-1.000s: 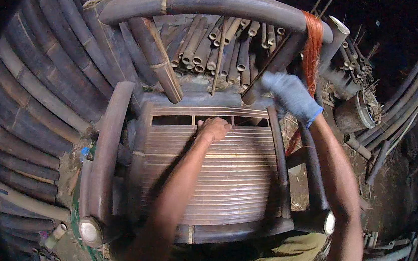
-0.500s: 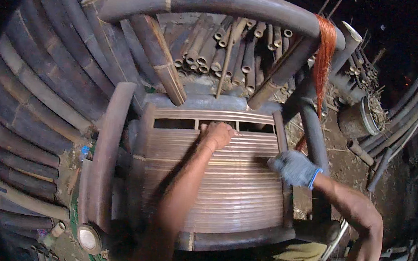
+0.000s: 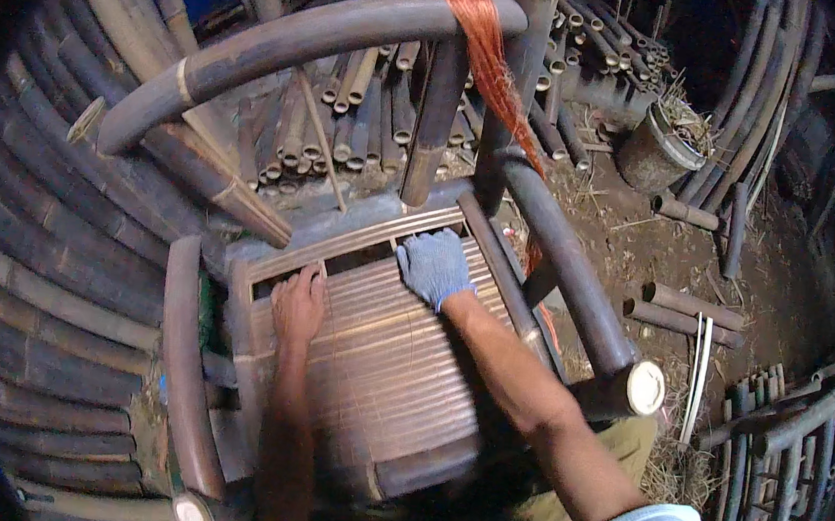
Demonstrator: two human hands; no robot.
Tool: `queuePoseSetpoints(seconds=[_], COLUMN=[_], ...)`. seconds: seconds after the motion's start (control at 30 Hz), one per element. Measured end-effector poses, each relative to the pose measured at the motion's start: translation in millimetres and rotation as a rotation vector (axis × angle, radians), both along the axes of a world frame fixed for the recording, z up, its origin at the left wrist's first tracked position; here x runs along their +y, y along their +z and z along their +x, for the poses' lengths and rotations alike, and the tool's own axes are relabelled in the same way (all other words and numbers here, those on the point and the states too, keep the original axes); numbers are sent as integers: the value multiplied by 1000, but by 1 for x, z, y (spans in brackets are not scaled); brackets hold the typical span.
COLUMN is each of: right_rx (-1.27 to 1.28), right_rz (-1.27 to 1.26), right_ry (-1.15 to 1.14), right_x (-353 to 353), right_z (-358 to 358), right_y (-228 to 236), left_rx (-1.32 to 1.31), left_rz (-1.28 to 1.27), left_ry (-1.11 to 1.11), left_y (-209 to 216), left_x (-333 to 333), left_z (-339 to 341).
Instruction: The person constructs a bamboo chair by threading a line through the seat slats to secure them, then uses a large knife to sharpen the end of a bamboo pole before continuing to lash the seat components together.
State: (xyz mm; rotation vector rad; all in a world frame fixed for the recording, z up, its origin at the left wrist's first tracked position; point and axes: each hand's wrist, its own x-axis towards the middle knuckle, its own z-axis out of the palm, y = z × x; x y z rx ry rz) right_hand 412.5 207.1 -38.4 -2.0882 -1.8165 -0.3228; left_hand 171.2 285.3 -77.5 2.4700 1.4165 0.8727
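Far L: dark bamboo poles, side by side. Ctr, in front of person: bamboo chair w/ slatted seat. L hand, bare, at seat's rear gap; grip part-curled, can't tell if holding. R hand, gloved, same gap; fingers bent, hold can't tell. Orange strands over chair back's R end. Further R: bucket w/ straw.

Seat slats striped in tan and brown, chair frame toned dark grey-brown, strand bundle coloured orange, right hand gloved in grey edged with blue.
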Motion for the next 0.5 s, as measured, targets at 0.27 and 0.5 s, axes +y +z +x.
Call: queuePoseSetpoints(seconds=[0.27,0.5], right_rx=[49,92], right_rz=[-36,-10], right_ry=[-47,6], right_x=[-5,-1], right_z=[-5,-8], right_y=[-8,-9], left_rx=[206,136], left_rz=[-20,21], left_ry=[-6,20], left_y=[-3,-12], left_x=[3,11], left_z=[-6,-12])
